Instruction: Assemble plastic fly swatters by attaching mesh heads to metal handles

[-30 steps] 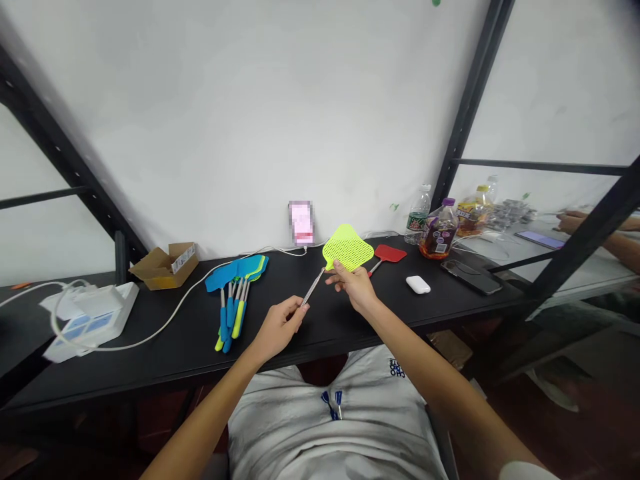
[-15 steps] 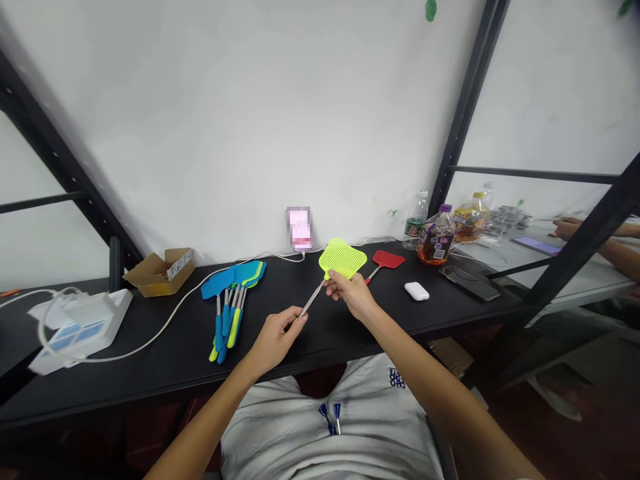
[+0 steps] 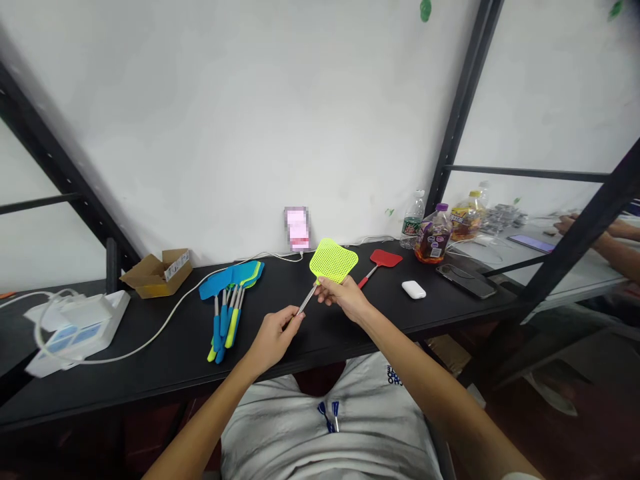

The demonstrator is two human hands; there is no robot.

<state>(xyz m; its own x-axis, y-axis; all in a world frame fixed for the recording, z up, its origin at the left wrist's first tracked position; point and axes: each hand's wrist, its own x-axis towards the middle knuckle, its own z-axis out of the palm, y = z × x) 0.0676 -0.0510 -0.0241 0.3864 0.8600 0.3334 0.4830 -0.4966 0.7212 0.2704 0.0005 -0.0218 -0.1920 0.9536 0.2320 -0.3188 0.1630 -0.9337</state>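
Observation:
Between my two hands is a yellow-green fly swatter [image 3: 334,260] with a perforated head and a thin metal shaft, held tilted above the black desk. My left hand [image 3: 276,337] is closed around its lower end, so the handle is hidden. The fingers of my right hand [image 3: 341,293] pinch it where the shaft meets the head. A red fly swatter [image 3: 386,258] lies on the desk to the right of that hand. To the left lies a pile of blue and yellow-green fly swatters [image 3: 233,300], heads away from me.
A phone [image 3: 297,229] leans on the wall with a cable attached. An open cardboard box [image 3: 159,273] and a white device [image 3: 80,333] stand left. On the right are a white earbud case [image 3: 413,289], a dark phone [image 3: 466,281], a water bottle [image 3: 413,220] and a purple-capped drink bottle [image 3: 433,235].
The yellow-green swatter's head and my right hand have moved slightly left, closer to my left hand, and the visible shaft between my hands is shorter. The view has shifted a little.

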